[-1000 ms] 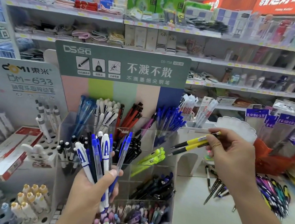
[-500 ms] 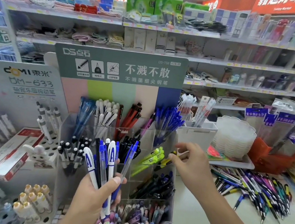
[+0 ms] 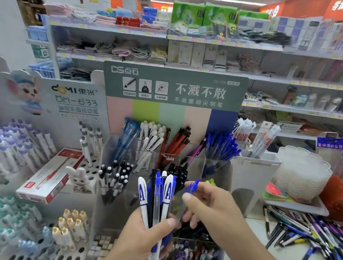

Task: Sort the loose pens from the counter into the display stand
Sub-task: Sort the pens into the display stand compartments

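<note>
My left hand [image 3: 143, 235] grips a bundle of pens [image 3: 158, 196], white ones marked A and clear blue-capped ones, in front of the clear tiered display stand [image 3: 219, 171]. My right hand [image 3: 208, 209] has come up beside the bundle and pinches a clear pen with a blue cap [image 3: 190, 188] between thumb and forefinger. The stand's compartments hold blue, white, red, black and green pens. A heap of loose pens [image 3: 312, 233] lies on the white counter to the right.
A second pen display with a rabbit figure [image 3: 79, 177] and a red pen box [image 3: 51, 178] stands on the left. A grey holder [image 3: 255, 173] and stacked white trays [image 3: 302, 172] sit right of the stand. Shelves of goods fill the background.
My right hand dropped the yellow pens into the stand, then moved left to the bundle and took a blue-capped pen. The left hand stayed, still gripping the bundle.
</note>
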